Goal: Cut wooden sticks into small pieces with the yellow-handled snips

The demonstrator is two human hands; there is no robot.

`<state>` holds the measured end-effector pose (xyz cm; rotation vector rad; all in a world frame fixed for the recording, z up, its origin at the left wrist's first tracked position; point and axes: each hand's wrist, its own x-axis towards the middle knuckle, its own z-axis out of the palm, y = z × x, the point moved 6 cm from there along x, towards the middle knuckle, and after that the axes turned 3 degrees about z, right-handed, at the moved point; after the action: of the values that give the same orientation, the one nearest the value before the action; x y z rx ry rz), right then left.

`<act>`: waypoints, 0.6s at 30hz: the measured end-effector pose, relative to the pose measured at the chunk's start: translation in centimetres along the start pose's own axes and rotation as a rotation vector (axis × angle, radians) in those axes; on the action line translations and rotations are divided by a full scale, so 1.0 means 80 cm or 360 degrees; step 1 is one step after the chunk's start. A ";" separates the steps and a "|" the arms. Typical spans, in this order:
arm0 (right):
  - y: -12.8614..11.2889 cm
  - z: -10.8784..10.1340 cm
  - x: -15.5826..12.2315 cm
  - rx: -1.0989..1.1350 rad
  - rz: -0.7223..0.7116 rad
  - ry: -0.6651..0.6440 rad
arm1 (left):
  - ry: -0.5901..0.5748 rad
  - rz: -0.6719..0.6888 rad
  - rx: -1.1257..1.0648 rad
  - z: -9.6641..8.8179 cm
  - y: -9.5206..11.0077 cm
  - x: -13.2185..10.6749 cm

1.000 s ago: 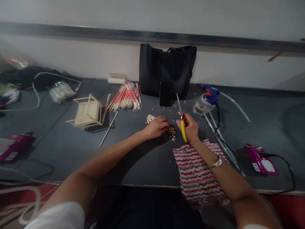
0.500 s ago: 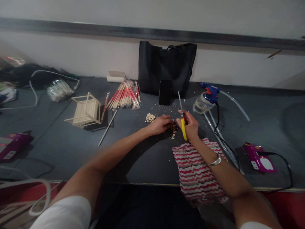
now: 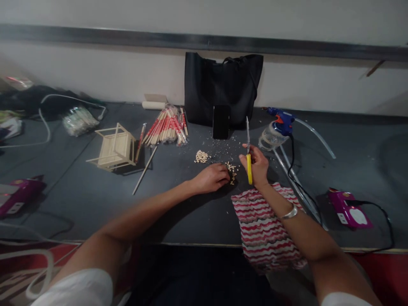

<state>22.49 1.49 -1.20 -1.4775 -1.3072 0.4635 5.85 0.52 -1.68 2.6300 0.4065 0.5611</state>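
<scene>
My right hand (image 3: 257, 163) grips yellow-handled scissors (image 3: 248, 146), blades pointing up and away, above the dark tabletop (image 3: 95, 191). My left hand (image 3: 213, 177) rests on the table with its fingers curled at a scatter of small pale wood bits (image 3: 232, 171); what the fingers pinch is too small to name. A second heap of wood bits (image 3: 201, 157) lies just beyond. A red-and-white striped cloth (image 3: 263, 225) lies under my right forearm.
A small stick-built wooden frame (image 3: 114, 147) stands at left beside wrapped chopsticks (image 3: 167, 126) and a loose stick (image 3: 145, 169). A black bag (image 3: 223, 87) and phone (image 3: 221, 122) lean at the wall. A blue glue gun (image 3: 282, 120), cables and pink devices (image 3: 348, 209) lie right.
My left hand drew back a little toward me from the wood bits. My right hand turned the scissors more upright and shifted slightly right.
</scene>
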 end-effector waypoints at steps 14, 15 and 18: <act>-0.001 0.002 0.000 0.0011 0.0002 -0.0029 | -0.0170 -0.0132 0.0374 0.015 0.002 0.035; -0.001 0.003 0.000 0.0009 0.0002 -0.0034 | -0.0182 -0.0141 0.0358 0.015 0.002 0.036; -0.001 0.003 0.000 0.0009 -0.0001 -0.0043 | -0.0195 -0.0124 0.0251 0.013 0.001 0.035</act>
<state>22.24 1.62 -1.24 -1.4707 -1.3266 0.4882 8.75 1.09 -1.58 2.7665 0.5318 0.3540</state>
